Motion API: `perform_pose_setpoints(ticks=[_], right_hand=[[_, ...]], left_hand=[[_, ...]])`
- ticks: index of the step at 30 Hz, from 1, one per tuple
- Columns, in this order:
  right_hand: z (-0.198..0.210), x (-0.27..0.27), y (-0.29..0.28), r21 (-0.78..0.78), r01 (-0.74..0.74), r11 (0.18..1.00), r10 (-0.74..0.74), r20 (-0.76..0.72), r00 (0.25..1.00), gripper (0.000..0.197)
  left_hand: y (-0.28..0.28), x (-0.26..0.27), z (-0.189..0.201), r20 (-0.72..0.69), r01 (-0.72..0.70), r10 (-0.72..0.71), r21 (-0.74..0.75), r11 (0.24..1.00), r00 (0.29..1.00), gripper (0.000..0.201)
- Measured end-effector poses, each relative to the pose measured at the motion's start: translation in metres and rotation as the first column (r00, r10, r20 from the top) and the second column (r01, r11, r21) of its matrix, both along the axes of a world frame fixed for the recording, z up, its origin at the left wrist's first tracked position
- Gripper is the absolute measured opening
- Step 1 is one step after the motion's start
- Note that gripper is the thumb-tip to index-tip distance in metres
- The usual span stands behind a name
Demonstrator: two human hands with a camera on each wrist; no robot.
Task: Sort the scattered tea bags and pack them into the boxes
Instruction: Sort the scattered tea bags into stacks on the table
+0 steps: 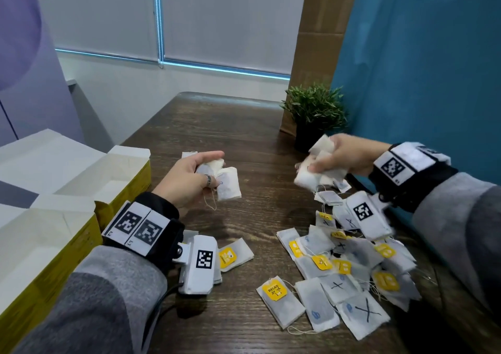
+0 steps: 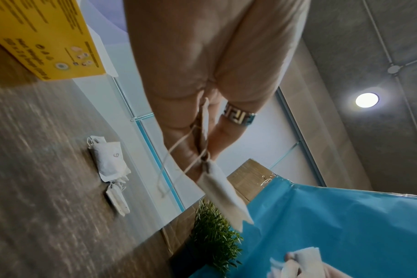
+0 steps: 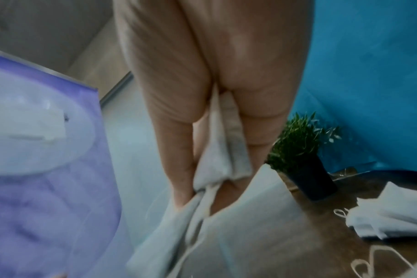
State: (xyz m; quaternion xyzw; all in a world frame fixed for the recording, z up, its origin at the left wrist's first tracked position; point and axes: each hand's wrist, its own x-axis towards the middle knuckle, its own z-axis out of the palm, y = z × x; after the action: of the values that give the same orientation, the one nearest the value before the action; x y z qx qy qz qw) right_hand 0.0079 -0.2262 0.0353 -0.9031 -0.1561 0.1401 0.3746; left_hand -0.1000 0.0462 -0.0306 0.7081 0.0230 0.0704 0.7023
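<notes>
Loose pile of white paper tea bags (image 1: 349, 277) at 5 o'clock on dark wood worktop (image 1: 244, 125). Left hand (image 1: 189, 180) and right hand (image 1: 339, 155) each clutch a bunch; dangling strings may snag, bags could drop before reaching open yellow cardboard boxes (image 1: 127, 188) at 9 o'clock.

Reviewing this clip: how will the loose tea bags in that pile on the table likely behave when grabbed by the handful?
The tea bags in the pile look thin and papery, so probably light and floppy. The one hanging from the left hand droops limply. Loose strings trail across the table, so neighbours may snag and drag along.
</notes>
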Motion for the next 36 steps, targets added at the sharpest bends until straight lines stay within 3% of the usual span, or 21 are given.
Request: perform_pose_setpoints(ticks=[3,8,11,16,19,25,28,36], right_hand=[[0.016,0.014,-0.015,0.217,0.133,0.967,-0.148,0.058,0.987,0.015],[0.019,0.036,-0.039,0.366,0.281,0.887,-0.351,0.14,0.926,0.017],[0.013,0.045,-0.048,0.332,0.367,0.869,-0.436,0.162,0.885,0.02],[0.002,0.057,-0.053,0.197,0.464,0.864,-0.495,0.162,0.853,0.042],[-0.006,0.066,-0.052,0.155,0.455,0.877,-0.477,0.164,0.864,0.036],[-0.026,0.086,-0.046,0.159,0.394,0.905,-0.412,0.107,0.905,0.031],[-0.036,0.09,-0.045,0.13,0.299,0.945,-0.303,0.014,0.953,0.029],[-0.039,0.079,-0.04,0.157,0.034,0.987,-0.024,-0.063,0.998,0.028]], left_hand=[[0.002,0.002,-0.002,-0.01,-0.029,0.029,-0.022,0.999,1.0,0.056],[0.003,0.003,-0.003,-0.027,-0.057,0.056,-0.019,0.998,0.998,0.055],[0.003,0.003,0.0,-0.008,-0.068,0.068,-0.02,0.997,0.998,0.053],[0.011,0.005,0.003,0.034,-0.095,0.096,-0.049,0.994,0.995,0.052],[0.012,0.009,0.009,0.025,-0.101,0.103,-0.07,0.992,0.994,0.05],[0.022,0.033,0.038,-0.021,-0.09,0.092,0.104,0.991,0.996,0.048],[0.024,0.047,0.04,-0.043,-0.089,0.097,0.169,0.982,0.994,0.049],[0.025,0.055,0.038,-0.074,-0.077,0.086,0.12,0.99,0.993,0.048]])
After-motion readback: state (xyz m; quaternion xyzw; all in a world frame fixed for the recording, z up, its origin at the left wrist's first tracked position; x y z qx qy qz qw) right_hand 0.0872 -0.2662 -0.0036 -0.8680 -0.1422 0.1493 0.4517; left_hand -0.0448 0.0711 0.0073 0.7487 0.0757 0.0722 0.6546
